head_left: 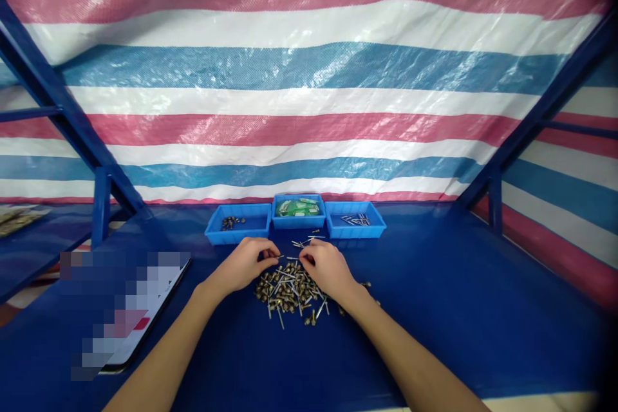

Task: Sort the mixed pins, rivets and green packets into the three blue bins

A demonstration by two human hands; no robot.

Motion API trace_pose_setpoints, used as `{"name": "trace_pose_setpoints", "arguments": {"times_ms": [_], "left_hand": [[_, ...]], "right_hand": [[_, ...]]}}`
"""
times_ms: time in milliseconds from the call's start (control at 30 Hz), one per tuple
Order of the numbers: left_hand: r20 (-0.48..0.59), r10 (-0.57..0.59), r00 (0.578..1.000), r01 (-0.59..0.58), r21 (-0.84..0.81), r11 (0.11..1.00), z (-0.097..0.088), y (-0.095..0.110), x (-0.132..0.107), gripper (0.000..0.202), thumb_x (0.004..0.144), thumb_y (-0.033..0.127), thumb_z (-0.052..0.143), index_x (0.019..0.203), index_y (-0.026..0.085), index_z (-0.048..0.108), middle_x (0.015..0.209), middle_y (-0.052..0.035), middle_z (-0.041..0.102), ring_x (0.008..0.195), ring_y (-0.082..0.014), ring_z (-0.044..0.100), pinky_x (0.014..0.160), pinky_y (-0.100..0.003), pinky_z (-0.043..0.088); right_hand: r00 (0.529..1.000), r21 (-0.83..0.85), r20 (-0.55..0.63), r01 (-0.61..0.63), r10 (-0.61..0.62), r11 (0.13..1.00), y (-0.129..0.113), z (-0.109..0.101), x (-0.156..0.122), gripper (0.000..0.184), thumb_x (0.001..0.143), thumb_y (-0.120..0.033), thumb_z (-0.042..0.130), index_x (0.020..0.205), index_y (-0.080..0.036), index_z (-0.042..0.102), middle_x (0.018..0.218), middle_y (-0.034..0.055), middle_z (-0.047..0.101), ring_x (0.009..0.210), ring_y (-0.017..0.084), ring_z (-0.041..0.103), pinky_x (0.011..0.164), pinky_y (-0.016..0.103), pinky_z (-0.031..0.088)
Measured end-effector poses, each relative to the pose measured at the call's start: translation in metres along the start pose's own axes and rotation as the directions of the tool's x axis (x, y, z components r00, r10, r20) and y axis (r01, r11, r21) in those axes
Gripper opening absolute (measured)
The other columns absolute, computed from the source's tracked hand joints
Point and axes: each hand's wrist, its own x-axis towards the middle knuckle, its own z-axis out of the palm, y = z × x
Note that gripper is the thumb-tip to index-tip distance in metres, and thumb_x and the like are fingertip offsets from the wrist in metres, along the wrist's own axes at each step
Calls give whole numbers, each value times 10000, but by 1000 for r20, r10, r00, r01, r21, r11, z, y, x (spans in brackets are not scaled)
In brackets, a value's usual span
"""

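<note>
A heap of small brass-coloured fittings and thin metal pins (288, 290) lies on the blue table, right in front of me. My left hand (246, 265) rests at the heap's left edge, fingers curled and pinched together on a small piece I cannot make out. My right hand (324, 268) sits at the heap's right edge, fingers also curled in a pinch toward the left hand. The fingertips of both hands nearly meet above the heap.
Three blue trays stand behind the heap: the left tray (239, 224) holds dark fittings, the middle tray (298, 212) green and white packets, the right tray (355, 221) metal pins. A tablet-like slab (130, 312) lies at left. Blue frame struts rise on both sides.
</note>
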Motion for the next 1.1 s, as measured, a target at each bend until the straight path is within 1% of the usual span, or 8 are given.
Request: {"name": "trace_pose_setpoints", "arguments": {"times_ms": [200,300,433,667,800,967,1033,1100], "left_hand": [[-154,-5,988,-2,-43,999,3,10,0,135,797,347,683,842,220,700,783,14,695,641,-132,563,618,-242,432],[-197,35,980,-49,-67,997,4,10,0,145,801,351,681,846,215,706,822,-1,707,666,-138,578,647,-253,450],[-258,58,964,-80,-75,994,2,10,-1,130,803,333,685,821,205,699,815,-12,706,660,-139,568,643,-263,455],[-351,115,929,-145,-60,988,0,15,0,115,806,312,690,795,201,661,856,-25,709,710,-156,579,671,-283,468],[-520,128,845,-119,52,992,-7,8,1,94,855,300,630,820,214,644,887,-34,696,861,-196,607,806,-322,484],[-739,39,673,183,218,959,-14,-5,0,193,857,269,582,1038,211,614,1178,-95,594,1081,-283,529,948,-445,420],[-715,41,698,167,219,961,-12,-3,-1,188,861,266,565,1031,200,610,1094,-92,618,1021,-272,552,913,-428,434],[-606,63,793,52,170,984,-6,4,-1,138,889,268,523,960,197,617,918,-57,653,889,-225,593,835,-359,460]], "right_hand": [[998,17,-45,46,-46,999,1,1,0,169,884,-149,507,790,-195,639,872,35,643,788,160,597,658,244,402],[991,136,-121,72,-55,988,6,0,1,158,881,-124,494,807,-182,621,852,45,641,809,166,599,704,251,427],[983,340,-181,103,-43,935,10,1,4,169,865,-120,492,771,-181,618,744,18,645,664,146,586,623,247,426],[965,573,-245,67,92,817,6,-1,5,55,797,-191,563,798,-190,618,719,8,646,618,144,583,574,241,451],[959,613,-250,53,130,788,7,-2,6,86,774,-182,578,841,-192,630,760,10,655,633,141,578,558,233,442],[940,694,-270,40,208,719,10,-1,7,73,772,-215,610,836,-190,633,767,13,647,619,136,547,538,230,424],[933,733,-269,37,239,679,11,-1,8,80,766,-236,633,831,-190,632,756,12,639,615,134,536,539,231,422],[930,776,-252,29,267,631,11,-1,9,99,756,-255,658,827,-191,629,739,5,626,606,130,528,538,230,419]]}}
